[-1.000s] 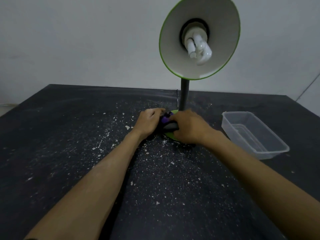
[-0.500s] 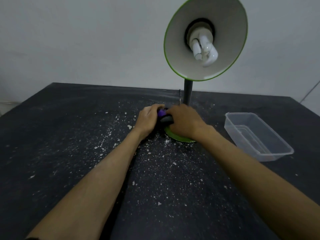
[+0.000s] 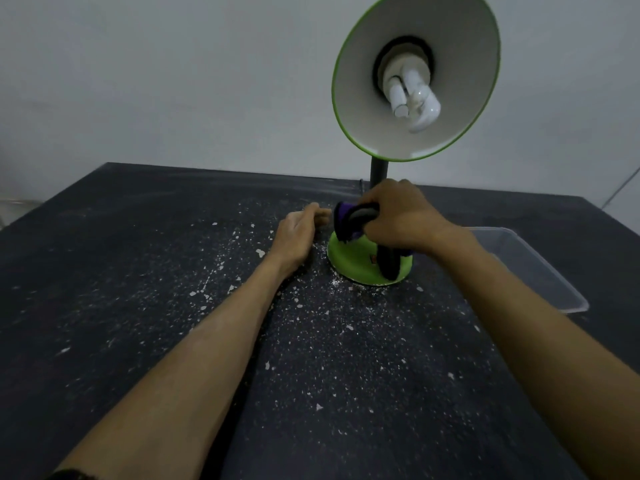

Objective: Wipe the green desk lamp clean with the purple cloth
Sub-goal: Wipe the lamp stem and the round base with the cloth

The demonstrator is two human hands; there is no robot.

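Note:
The green desk lamp stands on a dark table, with its round green base (image 3: 360,263), a black stem (image 3: 378,173) and a green-rimmed shade (image 3: 360,109) that faces me with a white bulb inside. My right hand (image 3: 401,216) is closed on the purple cloth (image 3: 349,220) and holds it just above the base; a dark end of the cloth hangs down onto the base. My left hand (image 3: 298,233) rests on the table just left of the base, its fingers loosely curled and holding nothing.
White crumbs and dust (image 3: 311,327) are scattered over the dark table (image 3: 104,271) in front of the lamp. A clear plastic container (image 3: 540,271) sits to the right of the base, partly behind my right forearm. A pale wall rises behind the table.
My right hand has lifted the cloth up off the base, which now shows more of its green top. My left hand has let go of the cloth and drawn slightly left.

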